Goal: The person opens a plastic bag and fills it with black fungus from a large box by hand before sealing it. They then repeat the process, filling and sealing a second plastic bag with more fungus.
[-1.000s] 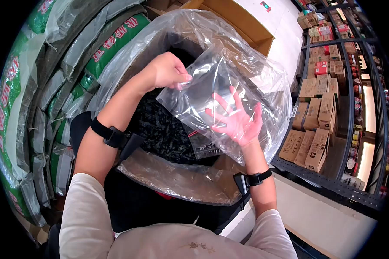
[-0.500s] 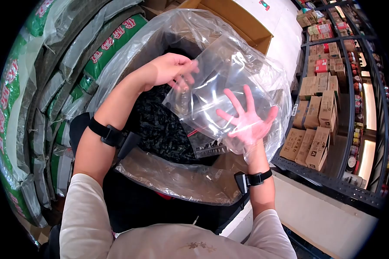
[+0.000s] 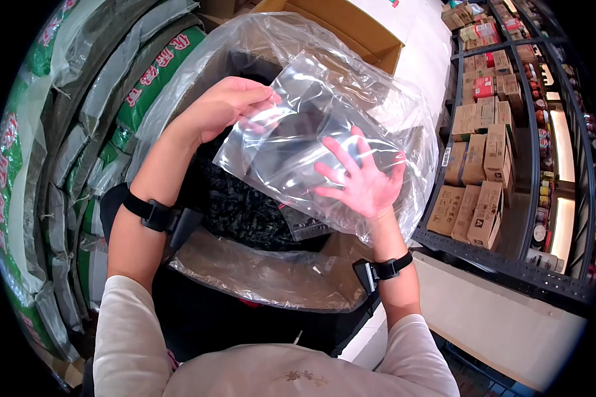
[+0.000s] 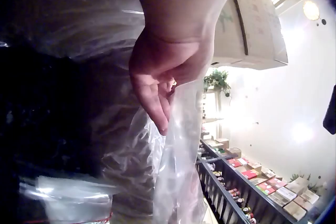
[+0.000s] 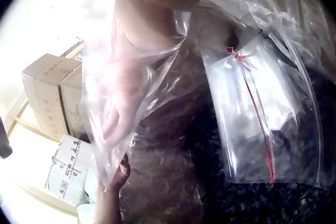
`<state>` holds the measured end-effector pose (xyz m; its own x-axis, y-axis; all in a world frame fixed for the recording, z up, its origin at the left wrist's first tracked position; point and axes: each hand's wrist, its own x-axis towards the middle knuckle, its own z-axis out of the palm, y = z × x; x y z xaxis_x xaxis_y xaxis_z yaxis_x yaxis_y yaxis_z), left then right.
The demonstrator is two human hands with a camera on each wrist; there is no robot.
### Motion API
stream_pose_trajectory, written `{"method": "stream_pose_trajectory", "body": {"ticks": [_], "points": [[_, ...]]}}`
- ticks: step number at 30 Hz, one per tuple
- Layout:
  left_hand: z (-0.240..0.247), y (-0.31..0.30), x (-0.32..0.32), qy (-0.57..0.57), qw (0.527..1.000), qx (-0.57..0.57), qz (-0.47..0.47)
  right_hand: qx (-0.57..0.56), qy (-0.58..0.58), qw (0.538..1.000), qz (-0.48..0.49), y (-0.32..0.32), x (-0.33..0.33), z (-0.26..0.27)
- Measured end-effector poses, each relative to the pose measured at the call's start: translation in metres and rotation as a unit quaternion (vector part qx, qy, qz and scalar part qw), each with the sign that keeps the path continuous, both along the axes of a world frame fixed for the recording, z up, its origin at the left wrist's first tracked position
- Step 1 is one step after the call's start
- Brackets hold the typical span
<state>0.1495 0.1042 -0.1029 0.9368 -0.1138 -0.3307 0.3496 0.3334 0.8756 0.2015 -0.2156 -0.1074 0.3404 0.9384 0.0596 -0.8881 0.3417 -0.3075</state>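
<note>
My right hand (image 3: pixel 364 177) is inside a clear plastic bag (image 3: pixel 298 159), palm up with the fingers spread wide under the film. The right wrist view shows the film draped around that hand and down past its fingertips. My left hand (image 3: pixel 224 109) holds the bag near its far left side; in the left wrist view its thumb and fingers pinch the film (image 4: pixel 181 145). Below both hands, a cardboard box with a plastic liner (image 3: pixel 271 268) holds dark, crinkled dried pieces (image 3: pixel 238 202). A clear plastic packet (image 5: pixel 257 113) with a red tie lies on them.
Stacked green and white sacks (image 3: pixel 146 83) stand close on the left. An open cardboard carton (image 3: pixel 357 33) sits beyond the lined box. On the right is a dark metal shelf (image 3: pixel 483 264) with small brown cartons (image 3: pixel 467 159) and jars.
My left hand has loosened, shifted left along the bag and taken hold of it again. The bag now lies flatter and stretches further left. My right hand stays spread inside it.
</note>
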Motion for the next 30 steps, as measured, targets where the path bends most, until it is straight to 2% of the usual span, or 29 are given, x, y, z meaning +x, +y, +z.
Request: {"method": "stream_pose_trajectory", "body": {"ticks": [3, 5, 7, 9, 10, 14, 16, 17, 19, 21, 23, 24, 30], "points": [[-0.002, 0.004, 0.0, -0.019, 0.999, 0.007, -0.033, 0.013, -0.003, 1.0, 0.011, 0.001, 0.0, 0.0], [-0.002, 0.005, 0.001, -0.022, 0.999, 0.002, -0.03, 0.025, 0.072, 0.996, 0.044, 0.0, 0.0, 0.001], [0.006, 0.004, -0.001, -0.001, 0.999, 0.034, -0.023, 0.009, 0.07, 0.996, 0.047, 0.001, 0.001, 0.002], [0.002, 0.011, 0.002, -0.014, 0.998, 0.034, -0.058, -0.036, 0.059, 0.995, 0.076, 0.004, 0.001, 0.005], [0.0, 0.013, 0.003, -0.028, 0.995, 0.034, -0.092, -0.081, 0.097, 0.99, 0.056, 0.005, -0.005, 0.008], [-0.003, 0.008, 0.002, -0.028, 0.993, 0.031, -0.107, -0.065, 0.048, 0.992, 0.1, 0.008, -0.01, 0.009], [-0.002, 0.003, -0.001, 0.029, 0.998, -0.058, -0.025, -0.026, 0.017, 0.993, 0.117, 0.008, -0.009, 0.009], [-0.004, 0.004, 0.0, 0.03, 0.998, -0.057, -0.024, 0.013, -0.014, 0.991, 0.133, 0.008, -0.008, 0.009], [-0.009, 0.006, 0.002, -0.004, 0.987, -0.14, -0.082, 0.017, -0.037, 0.989, 0.144, 0.007, -0.008, 0.011], [-0.01, -0.001, 0.002, 0.001, 0.991, -0.125, -0.051, 0.082, -0.031, 0.987, 0.132, 0.004, -0.009, 0.01], [-0.006, -0.006, 0.001, 0.039, 0.997, -0.036, -0.053, 0.119, -0.056, 0.98, 0.152, 0.001, -0.004, 0.004], [-0.007, -0.004, 0.003, 0.018, 0.992, 0.078, -0.093, 0.141, -0.062, 0.973, 0.171, 0.001, -0.004, 0.003], [-0.009, -0.008, 0.003, 0.026, 0.989, 0.125, -0.08, 0.182, -0.076, 0.96, 0.197, -0.001, -0.001, 0.001]]}}
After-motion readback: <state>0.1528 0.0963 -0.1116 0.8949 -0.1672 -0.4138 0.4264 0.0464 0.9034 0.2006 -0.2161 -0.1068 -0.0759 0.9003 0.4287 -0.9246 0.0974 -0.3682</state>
